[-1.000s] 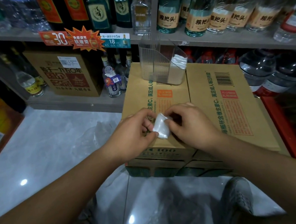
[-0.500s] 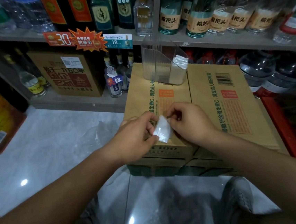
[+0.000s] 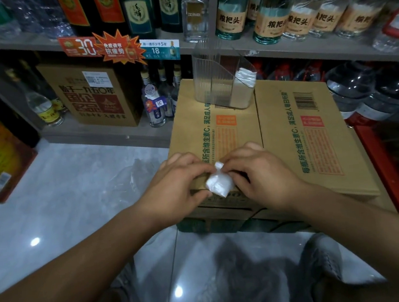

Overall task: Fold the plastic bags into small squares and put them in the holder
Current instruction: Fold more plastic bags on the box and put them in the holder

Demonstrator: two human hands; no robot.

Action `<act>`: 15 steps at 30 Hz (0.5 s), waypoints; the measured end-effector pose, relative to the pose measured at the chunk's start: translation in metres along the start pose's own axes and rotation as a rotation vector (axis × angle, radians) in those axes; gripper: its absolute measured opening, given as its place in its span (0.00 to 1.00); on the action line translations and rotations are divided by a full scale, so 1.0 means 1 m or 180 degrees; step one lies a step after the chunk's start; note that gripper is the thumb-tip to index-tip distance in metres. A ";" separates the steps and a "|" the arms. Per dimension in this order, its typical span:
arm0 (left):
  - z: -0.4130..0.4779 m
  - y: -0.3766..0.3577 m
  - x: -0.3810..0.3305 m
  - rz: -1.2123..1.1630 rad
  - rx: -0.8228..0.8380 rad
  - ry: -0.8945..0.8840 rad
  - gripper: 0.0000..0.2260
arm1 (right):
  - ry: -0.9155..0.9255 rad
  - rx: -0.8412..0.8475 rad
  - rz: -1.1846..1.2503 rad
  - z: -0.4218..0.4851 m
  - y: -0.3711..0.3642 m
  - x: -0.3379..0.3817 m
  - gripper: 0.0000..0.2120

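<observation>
both hands, left hand [image 3: 172, 187] and right hand [image 3: 262, 176], pinch the folded plastic bag [image 3: 219, 185] over the cardboard box [image 3: 290, 142]; clear holder [image 3: 221, 83] at 12 o'clock.

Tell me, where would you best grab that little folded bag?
Probably the folded bag by its flat middle, pinched across both faces from above: it is a thin packet, and the small tip sticking up looks loose.

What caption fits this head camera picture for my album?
Left hand and right hand pinch a folded plastic bag over a cardboard box, clear holder behind.
</observation>
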State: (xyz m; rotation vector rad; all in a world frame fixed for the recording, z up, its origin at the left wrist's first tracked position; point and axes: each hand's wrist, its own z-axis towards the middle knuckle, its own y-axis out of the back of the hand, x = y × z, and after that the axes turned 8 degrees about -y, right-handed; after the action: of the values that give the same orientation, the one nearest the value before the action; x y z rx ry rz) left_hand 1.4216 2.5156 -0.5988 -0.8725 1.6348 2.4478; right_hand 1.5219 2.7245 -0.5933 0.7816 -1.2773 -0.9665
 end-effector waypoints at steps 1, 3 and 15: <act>-0.001 0.000 0.000 0.0045 0.0024 -0.0040 0.19 | -0.0017 0.0055 0.0030 -0.002 0.001 0.002 0.10; -0.002 -0.001 -0.002 0.0117 0.0034 -0.0077 0.17 | -0.0128 0.0166 0.0079 -0.008 0.006 0.006 0.13; 0.011 0.000 -0.013 -0.0139 -0.0114 -0.0037 0.20 | -0.0169 -0.0236 0.0487 -0.023 0.019 0.027 0.06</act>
State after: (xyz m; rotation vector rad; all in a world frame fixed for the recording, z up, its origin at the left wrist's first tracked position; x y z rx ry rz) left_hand 1.4278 2.5281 -0.5896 -0.8872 1.5559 2.4556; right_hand 1.5484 2.7066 -0.5684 0.5953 -1.3196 -0.9107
